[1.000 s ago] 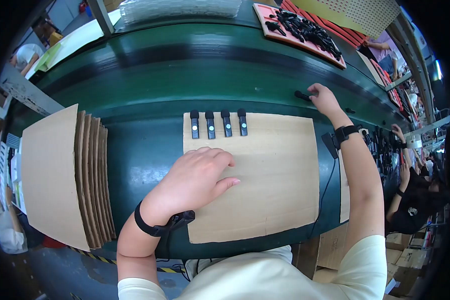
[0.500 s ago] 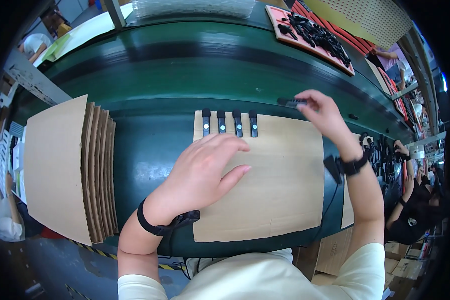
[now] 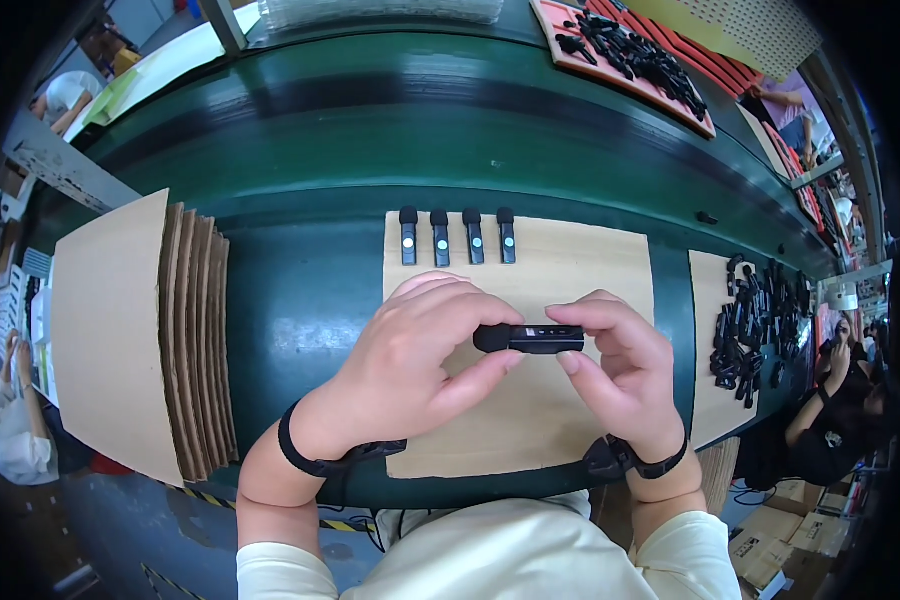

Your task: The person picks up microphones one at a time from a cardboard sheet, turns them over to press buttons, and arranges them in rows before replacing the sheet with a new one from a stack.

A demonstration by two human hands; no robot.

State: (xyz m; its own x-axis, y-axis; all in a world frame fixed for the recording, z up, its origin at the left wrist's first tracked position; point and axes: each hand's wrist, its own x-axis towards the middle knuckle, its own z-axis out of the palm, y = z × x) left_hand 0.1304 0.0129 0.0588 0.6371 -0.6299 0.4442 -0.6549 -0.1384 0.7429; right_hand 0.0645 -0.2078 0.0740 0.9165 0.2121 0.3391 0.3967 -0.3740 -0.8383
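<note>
Both hands pinch one small black clip mic [image 3: 532,338] over the cardboard sheet [image 3: 610,270]: left hand [image 3: 425,355] on its foam head, right hand [image 3: 620,370] on its tail. It lies sideways, head pointing left. Four more mics [image 3: 456,236] stand in a row above, and an orange tray [image 3: 570,55] sits far back.

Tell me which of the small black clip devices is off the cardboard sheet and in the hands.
The black device held sideways between both hands; the other four stand in a row on the sheet.
</note>
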